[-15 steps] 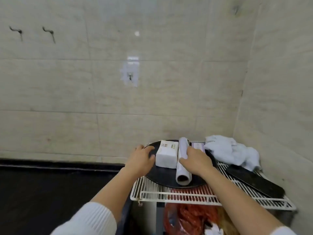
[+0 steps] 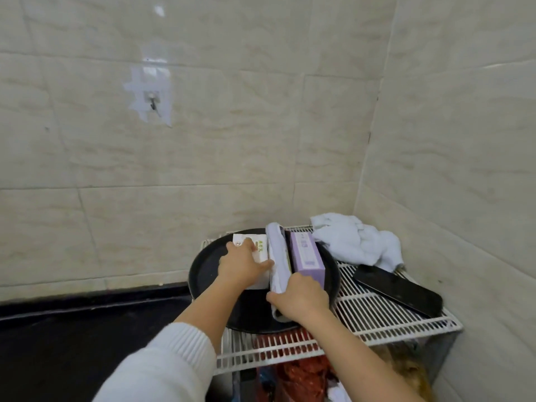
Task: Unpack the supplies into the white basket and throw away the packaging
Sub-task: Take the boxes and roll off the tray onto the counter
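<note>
A round black tray (image 2: 203, 274) rests on a white wire rack (image 2: 377, 317) in the corner. On the tray lie a white box (image 2: 259, 250) with green print, a pale roll (image 2: 277, 250) in the middle and a purple box (image 2: 307, 253) to the right. My left hand (image 2: 242, 264) lies over the white box with its fingers around it. The near end of the roll is under my right hand (image 2: 301, 295), which is closed over it. No white basket is in view.
A crumpled white cloth (image 2: 353, 239) lies at the rack's back right, beside a black phone (image 2: 397, 288). Red bags (image 2: 301, 372) hang below the rack. Tiled walls close in behind and to the right; a hook (image 2: 152, 101) is stuck on the back wall. A dark counter (image 2: 72, 329) lies to the left.
My left hand moved from the tray's rim onto the white box. My right hand slid toward the near end of the roll. The view came closer, and the purple box now shows.
</note>
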Available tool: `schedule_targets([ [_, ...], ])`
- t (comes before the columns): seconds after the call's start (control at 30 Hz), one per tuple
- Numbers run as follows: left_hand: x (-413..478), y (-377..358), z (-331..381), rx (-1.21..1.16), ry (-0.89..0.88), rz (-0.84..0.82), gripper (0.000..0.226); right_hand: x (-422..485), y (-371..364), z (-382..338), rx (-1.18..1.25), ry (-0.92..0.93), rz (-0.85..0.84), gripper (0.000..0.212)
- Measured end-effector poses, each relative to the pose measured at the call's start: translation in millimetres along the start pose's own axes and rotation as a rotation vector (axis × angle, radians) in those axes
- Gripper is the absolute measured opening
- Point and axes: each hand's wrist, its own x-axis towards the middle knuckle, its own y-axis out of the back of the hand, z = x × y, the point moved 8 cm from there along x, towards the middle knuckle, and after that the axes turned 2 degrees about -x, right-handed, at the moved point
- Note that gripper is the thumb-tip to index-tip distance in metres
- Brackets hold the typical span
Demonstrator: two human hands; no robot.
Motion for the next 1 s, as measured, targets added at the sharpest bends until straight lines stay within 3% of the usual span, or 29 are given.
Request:
schedule_targets([
  [0.13, 8, 1, -12, -0.135, 0.089, -0.003, 0.064, -3, -2, 13, 0.164, -0.079, -0.091, 0.055],
  [0.23, 14, 15, -31, -0.297, 0.162, 0.044, 0.071, -5, 4, 20, 0.46, -0.166, -0.142, 0.063],
  [0.33, 9, 27, -52, -0.753, 0.271, 0.015, 0.045, -7, 9, 14, 0.816, -0.234, -0.157, 0.066],
  [0.43, -8, 41, -76, -1.085, 0.335, -0.064, 0.031, -10, 8, -13, 0.927, -0.155, -0.144, 0.056],
  [0.57, -37, 91, -144, -1.241, 0.322, 0.081, 0.054, -20, -3, -87, 0.98, 0.034, -0.198, 0.054],
  [0.63, -60, 115, -195, -1.237, 0.342, 0.2, 0.058, -30, -24, -130, 1.017, 0.075, -0.292, 0.055],
  [0.73, -101, 135, -286, -1.127, 0.436, 0.382, 0.046, -53, -82, -193, 1.065, 0.073, -0.535, 0.044],
  [0.87, -157, 118, -418, -0.968, 0.72, 0.434, 0.052, -97, -193, -258, 1.105, -0.07, -0.874, 0.038],
  [1.0, -212, 109, -517, -0.747, 0.893, 0.489, 0.06, -137, -294, -292, 0.99, -0.164, -0.959, 0.043],
])
